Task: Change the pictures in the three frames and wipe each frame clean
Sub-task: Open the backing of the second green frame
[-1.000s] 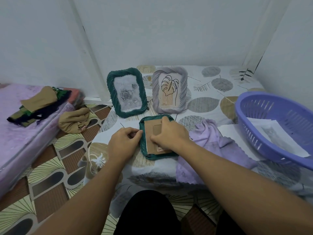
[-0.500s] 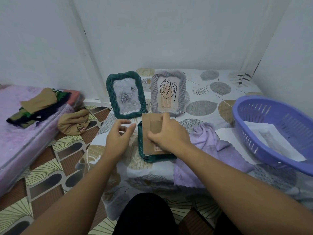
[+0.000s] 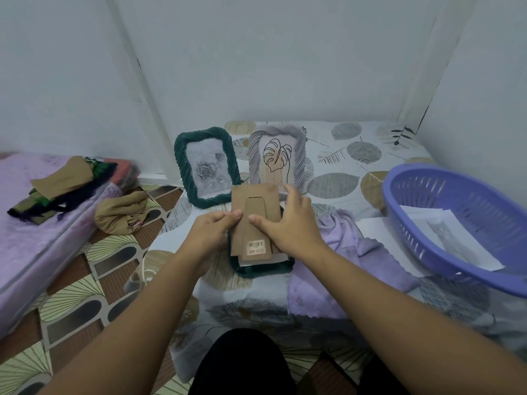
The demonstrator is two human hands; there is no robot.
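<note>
A dark green frame [image 3: 263, 268] lies face down on the patterned sheet in front of me. Its brown cardboard backing [image 3: 254, 208] is tilted up out of it, barcode sticker near the low end. My left hand [image 3: 212, 233] pinches the backing's left edge and my right hand [image 3: 288, 223] grips its right side. A white sheet edge shows under the backing. Behind stand a green frame [image 3: 204, 166] with a rose picture and a grey-lilac frame [image 3: 278, 158] with a leaf drawing. A lilac cloth [image 3: 342, 246] lies to the right.
A purple plastic basket [image 3: 459, 223] with printed sheets inside sits at the right, on a white paper [image 3: 373, 229]. Folded clothes [image 3: 62, 183] rest on a pink mattress at the left, a tan bundle [image 3: 121, 213] on the tiled floor. White walls close behind.
The cardboard backing has been raised out of the lying green frame. My left hand went from the frame's left rim onto the backing's edge; my right hand stayed on it.
</note>
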